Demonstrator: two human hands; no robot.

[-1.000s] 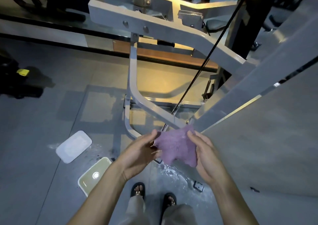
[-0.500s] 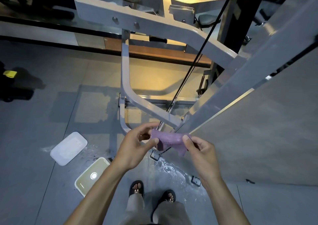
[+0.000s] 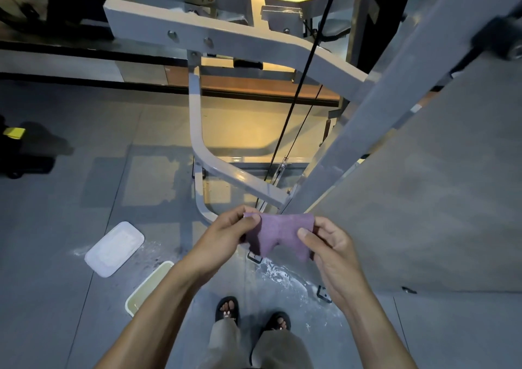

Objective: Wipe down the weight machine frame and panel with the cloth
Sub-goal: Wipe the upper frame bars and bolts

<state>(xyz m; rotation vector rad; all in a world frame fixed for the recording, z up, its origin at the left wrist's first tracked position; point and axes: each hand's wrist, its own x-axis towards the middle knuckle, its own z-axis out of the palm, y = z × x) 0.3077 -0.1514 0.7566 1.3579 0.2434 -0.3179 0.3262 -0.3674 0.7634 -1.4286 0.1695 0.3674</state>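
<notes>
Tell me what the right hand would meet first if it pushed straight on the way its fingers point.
The right hand points left across the purple cloth, so it would likely meet the left hand pinching the other end; depth is hard to judge from this view.

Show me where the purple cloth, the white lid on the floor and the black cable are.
purple cloth (image 3: 278, 234): head view, middle of the stretched fabric.
white lid (image 3: 114, 248): head view, centre of its flat top.
black cable (image 3: 303, 72): head view, midway along its taut run.
</notes>
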